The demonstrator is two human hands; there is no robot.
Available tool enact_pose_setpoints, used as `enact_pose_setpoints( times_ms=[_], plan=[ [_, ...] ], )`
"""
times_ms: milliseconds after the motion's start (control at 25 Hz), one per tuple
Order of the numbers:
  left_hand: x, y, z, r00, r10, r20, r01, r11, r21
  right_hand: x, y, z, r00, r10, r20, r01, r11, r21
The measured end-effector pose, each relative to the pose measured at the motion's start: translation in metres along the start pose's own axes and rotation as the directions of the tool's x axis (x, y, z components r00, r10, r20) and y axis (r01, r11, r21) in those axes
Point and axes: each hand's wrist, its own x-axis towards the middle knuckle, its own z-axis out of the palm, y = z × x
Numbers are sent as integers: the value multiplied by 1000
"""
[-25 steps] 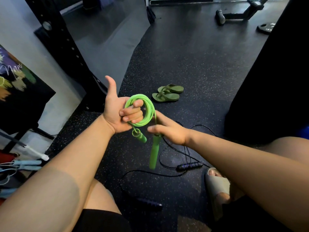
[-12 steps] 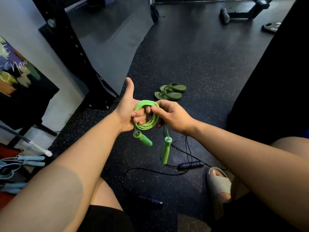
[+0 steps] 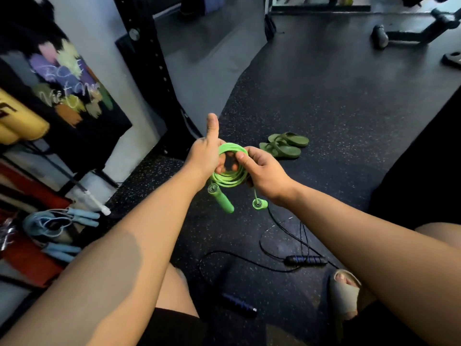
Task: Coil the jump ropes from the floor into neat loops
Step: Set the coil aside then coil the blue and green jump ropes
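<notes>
A bright green jump rope [image 3: 230, 179] is wound into a small coil held in front of me above the floor. My left hand [image 3: 204, 156] holds the coil's left side with its fingers through the loops and its thumb sticking up. My right hand [image 3: 262, 171] pinches the coil's right side. Both green handles [image 3: 223, 200] hang below the coil, one slanting left, the other end-on under my right wrist. A black jump rope [image 3: 303, 260] with dark blue handles lies uncoiled on the floor below my hands.
A light blue jump rope [image 3: 58, 222] lies coiled at the left on red mats. Green flip-flops [image 3: 284, 144] sit on the black rubber floor beyond my hands. A black rack upright [image 3: 149, 71] stands at the left, gym equipment at the far right. My sandalled foot [image 3: 345, 293] is bottom right.
My right hand rose from the hanging handle to the coil and now pinches its right side. The last length of rope was drawn in, so the second handle hangs short.
</notes>
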Motion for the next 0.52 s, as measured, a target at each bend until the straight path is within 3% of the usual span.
enact_pose_setpoints(
  times_ms=[80,160,240,360,520],
  plan=[
    [-4,-7,-36,990,16,140,-22,999,42,15,-4,19,999,-1,51,1,1000,4],
    [-10,-16,-80,941,-23,337,51,996,-73,28,-4,41,992,-1,129,4,1000,-26],
    [-18,-27,-124,899,-76,431,159,975,-158,39,-4,72,976,4,216,1,1000,-20],
    [-34,-57,-174,903,-122,412,230,947,-224,51,2,123,964,28,266,-36,999,26],
    [-60,-128,-223,972,-149,181,213,879,-426,73,32,198,938,89,335,-111,993,46]
  ],
)
